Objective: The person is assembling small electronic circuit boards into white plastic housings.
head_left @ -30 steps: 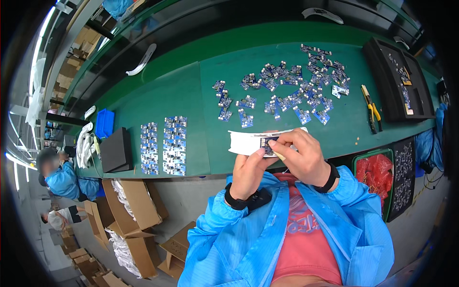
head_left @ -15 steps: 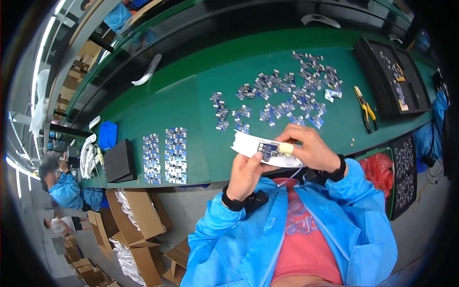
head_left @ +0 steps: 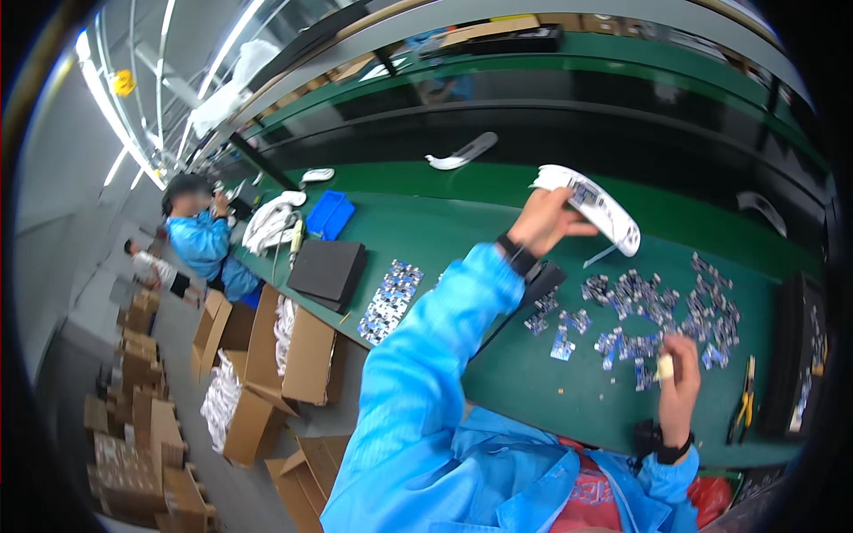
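My left hand (head_left: 546,222) is raised over the far side of the bench, closed on a white curved plastic shell (head_left: 617,220). A blue circuit board (head_left: 586,193) sits inside the shell, near the end I grip, and a thin pale lead (head_left: 599,258) hangs below it. My right hand (head_left: 681,382) hovers at the near edge of the spread of loose circuit boards (head_left: 635,298). Its fingers are loosely bent, the thumb a little apart, and no held object shows. A cream sleeve (head_left: 665,367) covers a fingertip of that hand, apparently the thumb.
Yellow-handled pliers (head_left: 745,409) and a black tray (head_left: 793,355) lie at the right. Rows of boards (head_left: 389,302), a black box (head_left: 327,271) and a blue bin (head_left: 330,216) stand left. Another white shell (head_left: 462,153) rests behind. Cartons (head_left: 306,355) and a co-worker (head_left: 200,231) are at left.
My hands have parted. The left has carried the shell with its board up and away toward the back; the right has let go and moved right. The view has swung left.
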A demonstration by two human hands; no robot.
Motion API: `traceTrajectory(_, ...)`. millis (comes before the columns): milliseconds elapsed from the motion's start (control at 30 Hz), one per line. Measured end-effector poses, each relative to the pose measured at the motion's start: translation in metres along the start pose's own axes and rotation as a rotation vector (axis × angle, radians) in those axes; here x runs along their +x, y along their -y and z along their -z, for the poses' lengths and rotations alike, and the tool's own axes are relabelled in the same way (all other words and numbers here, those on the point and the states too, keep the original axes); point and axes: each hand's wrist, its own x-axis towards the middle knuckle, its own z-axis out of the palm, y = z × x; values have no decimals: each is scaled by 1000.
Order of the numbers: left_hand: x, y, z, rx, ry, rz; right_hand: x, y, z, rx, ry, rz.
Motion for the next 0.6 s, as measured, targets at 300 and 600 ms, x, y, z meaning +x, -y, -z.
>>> traceTrajectory(300, 188, 44, 96, -227, -366, 41, 8, -28, 7, 139, 82, -285)
traceTrajectory(600, 166, -11, 119, 472, -198, 602, 12, -37, 26, 177, 82, -533)
